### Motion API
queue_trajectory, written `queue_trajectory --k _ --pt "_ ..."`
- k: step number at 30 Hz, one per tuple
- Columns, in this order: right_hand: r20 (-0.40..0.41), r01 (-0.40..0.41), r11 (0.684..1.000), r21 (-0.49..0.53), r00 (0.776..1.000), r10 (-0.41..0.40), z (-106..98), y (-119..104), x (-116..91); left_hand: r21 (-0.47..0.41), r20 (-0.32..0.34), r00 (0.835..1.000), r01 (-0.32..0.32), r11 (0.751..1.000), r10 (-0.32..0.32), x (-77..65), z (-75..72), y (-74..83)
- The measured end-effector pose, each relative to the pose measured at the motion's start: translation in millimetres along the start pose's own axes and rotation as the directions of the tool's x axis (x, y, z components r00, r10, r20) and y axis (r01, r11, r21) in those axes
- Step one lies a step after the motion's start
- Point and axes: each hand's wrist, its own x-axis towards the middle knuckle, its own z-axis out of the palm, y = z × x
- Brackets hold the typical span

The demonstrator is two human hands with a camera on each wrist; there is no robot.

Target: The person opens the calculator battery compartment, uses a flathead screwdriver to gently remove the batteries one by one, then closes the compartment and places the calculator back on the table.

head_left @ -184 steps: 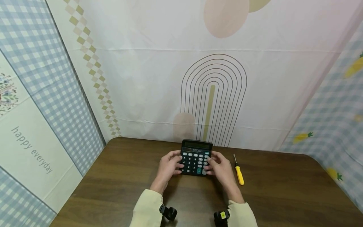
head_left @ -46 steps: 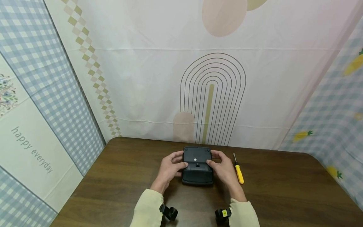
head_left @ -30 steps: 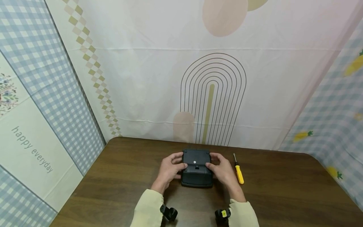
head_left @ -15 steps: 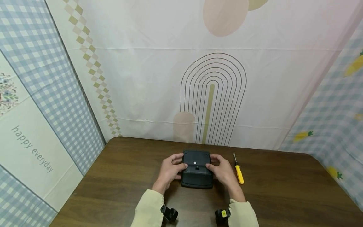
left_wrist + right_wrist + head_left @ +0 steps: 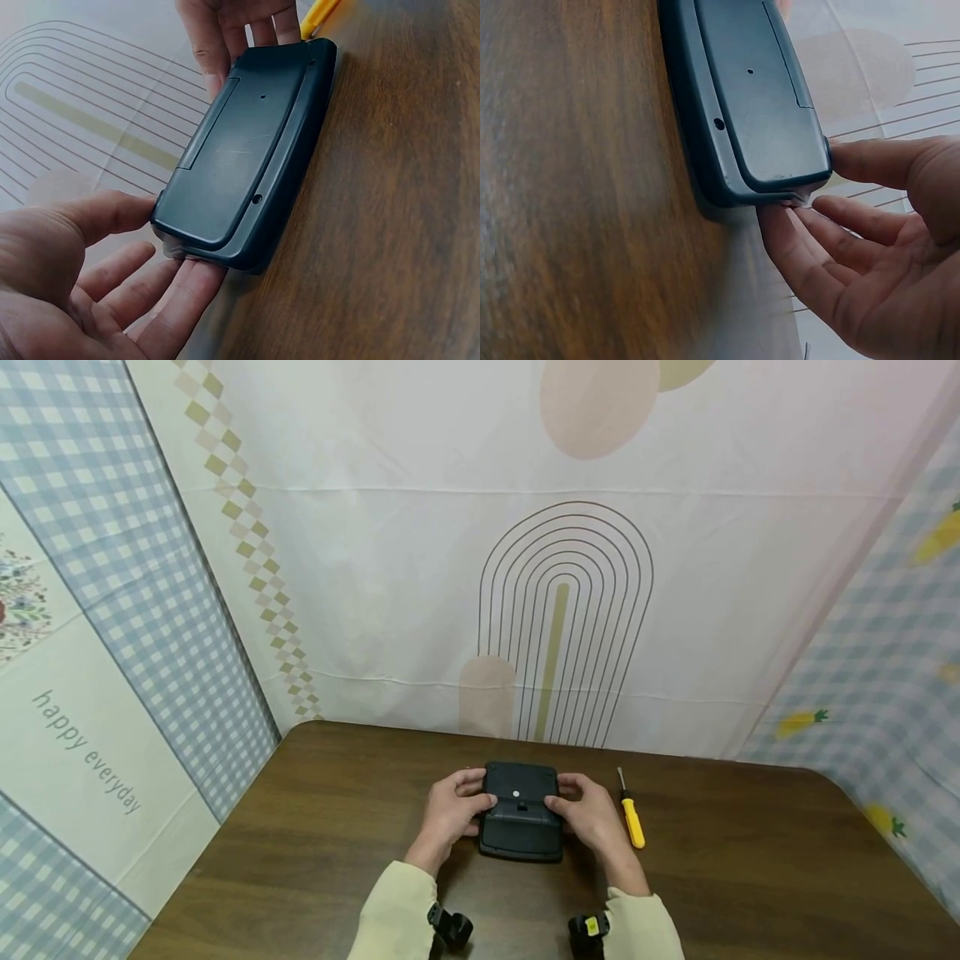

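Note:
A black calculator [image 5: 521, 835] is held back side up over the middle of the table, its keys and display facing down out of sight. My left hand [image 5: 448, 810] grips its left edge, thumb on the back and fingers beneath. On the opposite edge my right hand [image 5: 591, 812] holds it the same way. The back shows a small white round spot and a raised section nearest me. In the left wrist view, the calculator [image 5: 232, 150] has small screw holes along one long side. The right wrist view has the right hand [image 5: 877, 232] pinching a corner of the casing.
A screwdriver [image 5: 632, 818] with a yellow handle lies on the brown wooden table [image 5: 315, 843], just right of the right hand. Behind the table hangs a pale patterned cloth [image 5: 390, 593]. Black cameras are strapped to both wrists.
Between the oldest frame and the later ones the calculator was turned from keys up to back up. Since then it has sunk slightly toward me, both hands keeping their hold. The screwdriver stays put.

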Motion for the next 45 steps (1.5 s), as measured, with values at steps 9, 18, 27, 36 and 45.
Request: queue_trajectory --k 9,18,27,36,45 --pt "0.014 -0.031 0.999 0.018 0.999 0.031 -1.5 0.1 0.4 0.042 -0.006 1.000 -0.002 0.999 0.002 -1.4 0.4 -1.5" --pt "0.022 -0.046 0.999 0.019 0.999 0.045 -1.2 0.5 0.5 0.049 -0.004 1.000 -0.005 0.999 0.005 -1.5 -1.2 -3.8" --pt "0.003 -0.036 0.999 0.018 0.999 0.036 0.0 3.0 1.5 0.044 -0.003 1.000 -0.005 0.999 0.005 -2.3 -1.3 -4.7" --pt "0.007 -0.025 1.000 0.001 1.000 0.025 0.0 3.9 1.2 0.058 -0.007 1.000 -0.014 0.998 0.014 -2.4 -1.1 -5.2" --pt "0.016 -0.020 1.000 0.000 1.000 0.020 0.0 4.0 0.5 0.071 -0.020 1.000 -0.019 0.997 0.020 -3.3 -0.7 -4.4"
